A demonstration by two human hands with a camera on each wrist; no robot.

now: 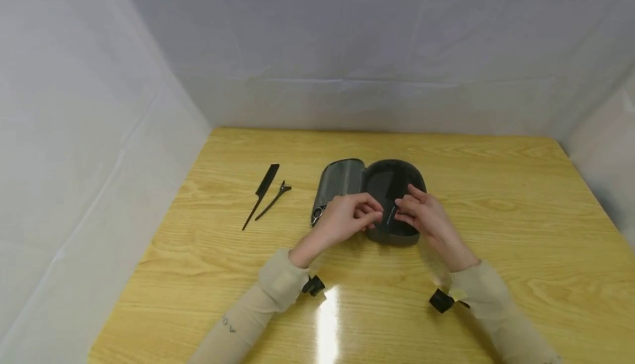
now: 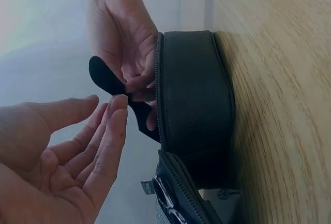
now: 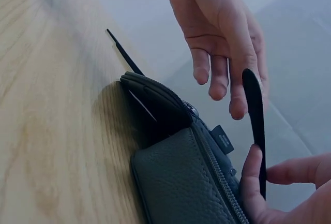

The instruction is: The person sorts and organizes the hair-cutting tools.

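- An open dark zip case is seen lying near the middle of a wooden table, its lid folded out toward 9 o'clock.
- A flat black strip, rounded at the tip, is pinched upright over the case's near rim by the fingers of the right hand.
- The left hand is held at 9 o'clock of the strip, fingers relaxed and spread, their tips just beside it, nothing grasped.
- A black tail comb and a black clip are laid side by side on the table, well apart from the case at 9 o'clock.
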